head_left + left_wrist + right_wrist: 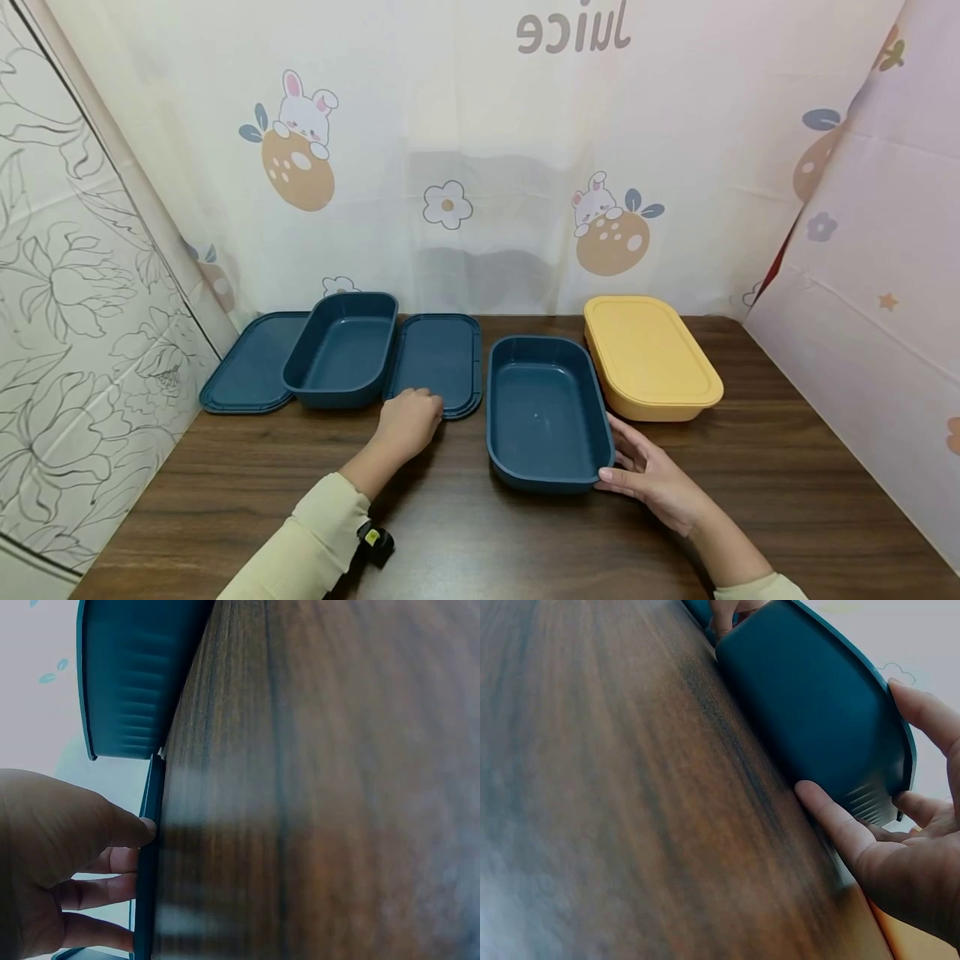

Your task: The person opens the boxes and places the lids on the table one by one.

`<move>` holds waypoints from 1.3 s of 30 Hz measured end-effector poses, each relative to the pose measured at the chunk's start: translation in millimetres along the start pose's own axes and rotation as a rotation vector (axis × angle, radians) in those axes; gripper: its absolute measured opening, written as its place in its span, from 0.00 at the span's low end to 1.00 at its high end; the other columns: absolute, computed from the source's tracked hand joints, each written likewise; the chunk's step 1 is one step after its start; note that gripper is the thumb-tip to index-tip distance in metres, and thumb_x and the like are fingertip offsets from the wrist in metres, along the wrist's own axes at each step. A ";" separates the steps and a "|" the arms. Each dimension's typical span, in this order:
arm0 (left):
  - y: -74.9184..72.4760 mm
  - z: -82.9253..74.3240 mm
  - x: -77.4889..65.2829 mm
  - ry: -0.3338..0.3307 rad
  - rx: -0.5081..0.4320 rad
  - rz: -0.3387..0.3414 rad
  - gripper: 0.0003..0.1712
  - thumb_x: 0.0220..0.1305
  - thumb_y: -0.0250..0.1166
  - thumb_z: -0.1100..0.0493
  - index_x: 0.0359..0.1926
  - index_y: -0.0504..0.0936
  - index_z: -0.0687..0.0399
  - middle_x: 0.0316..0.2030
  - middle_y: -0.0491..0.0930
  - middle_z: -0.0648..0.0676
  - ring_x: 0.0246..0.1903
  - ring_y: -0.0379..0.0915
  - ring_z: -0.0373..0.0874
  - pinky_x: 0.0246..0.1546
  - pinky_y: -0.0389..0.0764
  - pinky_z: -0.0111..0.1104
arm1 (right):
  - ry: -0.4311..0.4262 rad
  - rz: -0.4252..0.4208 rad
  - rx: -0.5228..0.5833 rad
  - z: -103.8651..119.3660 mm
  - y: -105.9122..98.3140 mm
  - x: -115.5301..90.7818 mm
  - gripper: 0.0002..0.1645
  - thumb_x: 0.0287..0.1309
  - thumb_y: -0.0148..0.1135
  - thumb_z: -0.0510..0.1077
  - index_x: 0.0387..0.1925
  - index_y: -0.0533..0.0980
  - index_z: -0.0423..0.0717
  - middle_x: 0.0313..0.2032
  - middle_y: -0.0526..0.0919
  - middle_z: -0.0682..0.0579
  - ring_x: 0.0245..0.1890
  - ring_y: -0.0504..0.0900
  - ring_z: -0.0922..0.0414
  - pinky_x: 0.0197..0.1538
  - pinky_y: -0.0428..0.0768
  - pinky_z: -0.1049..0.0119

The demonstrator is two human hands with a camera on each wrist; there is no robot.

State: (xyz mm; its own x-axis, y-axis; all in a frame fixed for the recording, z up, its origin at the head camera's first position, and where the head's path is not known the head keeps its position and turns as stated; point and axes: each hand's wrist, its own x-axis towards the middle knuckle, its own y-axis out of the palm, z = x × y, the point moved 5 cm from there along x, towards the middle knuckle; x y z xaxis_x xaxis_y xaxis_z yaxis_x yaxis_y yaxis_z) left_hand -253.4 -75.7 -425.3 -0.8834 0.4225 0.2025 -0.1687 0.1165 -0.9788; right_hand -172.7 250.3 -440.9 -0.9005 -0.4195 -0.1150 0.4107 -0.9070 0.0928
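A dark blue rectangular box [551, 417], open at the top, stands on the table in the head view. My right hand [656, 483] grips its near right corner, thumb and fingers spread over the walls and rim. Left of this box lies a flat dark blue lid [441, 358]. My left hand [408, 425] holds the lid's near edge, the thumb against the edge and the other fingers over the top, as the left wrist view shows. Another blue box [341, 354] stands beside that lid, partly over a second blue lid [251, 367].
A yellow box with its yellow lid on [652, 354] stands at the right, close beside the blue box. Behind the brown wooden table [465, 542] hangs a printed curtain [495, 125]. A flower-patterned panel [90, 333] borders the left side.
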 end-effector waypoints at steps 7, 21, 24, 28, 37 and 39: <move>-1.5 0.9 0.7 0.000 -0.005 -0.008 0.06 0.59 0.71 0.60 0.28 0.81 0.46 0.26 0.74 0.46 0.25 0.69 0.42 0.23 0.78 0.35 | -0.001 0.000 0.000 0.5 -0.4 0.1 0.50 0.64 0.58 0.33 0.77 0.39 0.44 0.71 0.44 0.29 0.61 0.68 0.53 0.54 0.78 0.51; -3.7 1.7 0.4 -0.043 -0.075 0.030 0.02 0.59 0.70 0.59 0.32 0.84 0.48 0.29 0.76 0.48 0.29 0.74 0.44 0.27 0.80 0.38 | -0.001 -0.004 -0.009 1.4 -1.2 -0.2 0.51 0.64 0.58 0.33 0.77 0.39 0.44 0.71 0.44 0.29 0.61 0.68 0.53 0.54 0.78 0.51; -7.5 0.5 -0.9 -0.066 -0.117 0.031 0.03 0.59 0.71 0.58 0.33 0.84 0.49 0.30 0.75 0.49 0.31 0.75 0.46 0.27 0.80 0.38 | 0.001 -0.012 -0.025 2.3 -1.6 -0.6 0.50 0.64 0.59 0.33 0.77 0.39 0.43 0.70 0.46 0.29 0.61 0.68 0.51 0.54 0.79 0.51; -13.9 -5.4 -5.0 -0.059 -0.188 0.000 0.05 0.59 0.70 0.57 0.36 0.84 0.51 0.34 0.77 0.51 0.34 0.76 0.47 0.30 0.81 0.38 | 0.008 -0.038 -0.050 3.6 -2.0 -1.2 0.51 0.63 0.60 0.33 0.76 0.41 0.42 0.69 0.50 0.29 0.61 0.67 0.49 0.53 0.79 0.53; -24.1 -20.5 -14.4 -0.001 -0.537 -0.103 0.07 0.58 0.71 0.60 0.38 0.84 0.54 0.39 0.78 0.51 0.37 0.77 0.43 0.37 0.79 0.35 | 0.000 -0.131 -0.207 9.9 -1.7 -6.3 0.49 0.60 0.64 0.35 0.75 0.47 0.39 0.68 0.56 0.31 0.62 0.65 0.42 0.51 0.78 0.64; -24.8 -23.1 -16.9 0.002 -0.634 -0.107 0.08 0.59 0.70 0.61 0.40 0.84 0.56 0.40 0.79 0.51 0.38 0.78 0.43 0.38 0.80 0.34 | -0.006 -0.147 -0.241 11.7 -2.7 -8.2 0.49 0.60 0.64 0.36 0.75 0.48 0.38 0.68 0.57 0.32 0.62 0.65 0.40 0.51 0.78 0.66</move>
State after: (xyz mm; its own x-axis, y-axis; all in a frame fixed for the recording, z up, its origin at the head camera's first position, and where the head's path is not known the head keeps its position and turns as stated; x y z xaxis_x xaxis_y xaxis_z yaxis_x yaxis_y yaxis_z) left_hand -224.2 -64.9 -403.7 -0.8750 0.3809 0.2988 0.0360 0.6667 -0.7444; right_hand -168.1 256.6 -428.7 -0.9535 -0.2829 -0.1042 0.2969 -0.9410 -0.1622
